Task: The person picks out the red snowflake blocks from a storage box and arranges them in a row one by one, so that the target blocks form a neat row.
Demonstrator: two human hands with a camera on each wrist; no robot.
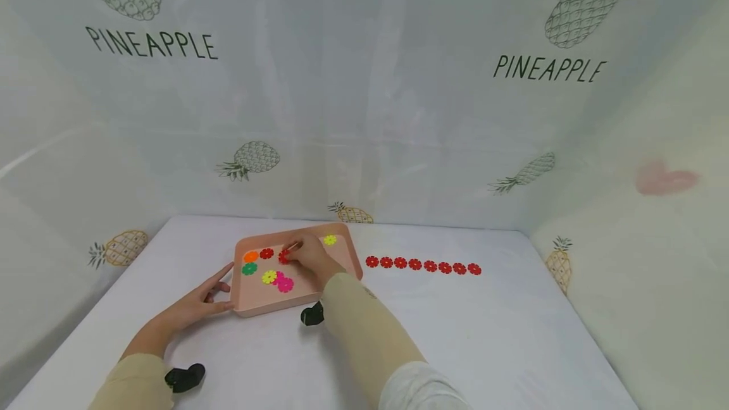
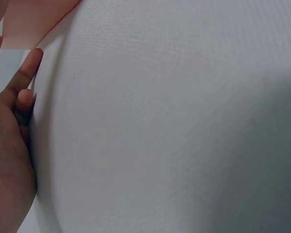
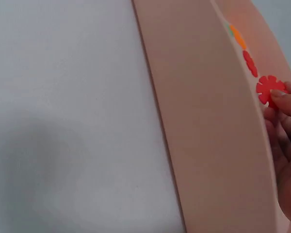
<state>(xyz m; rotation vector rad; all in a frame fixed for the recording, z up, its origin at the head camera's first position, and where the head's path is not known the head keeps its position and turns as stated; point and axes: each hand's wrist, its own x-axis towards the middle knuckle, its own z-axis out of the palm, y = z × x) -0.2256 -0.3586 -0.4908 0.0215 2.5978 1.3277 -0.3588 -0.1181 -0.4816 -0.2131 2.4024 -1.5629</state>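
A shallow pink tray holds several flat flower-shaped discs. Over its middle, my right hand pinches a red flower disc between thumb and fingers. Another red disc lies to the left of it, beside an orange disc and a green disc. Nearer the front are a yellow disc and overlapping pink discs. One more yellow disc sits at the back right. My left hand rests at the tray's left side, fingers extended against its wall.
Right of the tray, several red flower discs lie in a straight row on the white table. A pale curtain printed with pineapples hangs behind the table. Black wrist-worn devices show beside both forearms.
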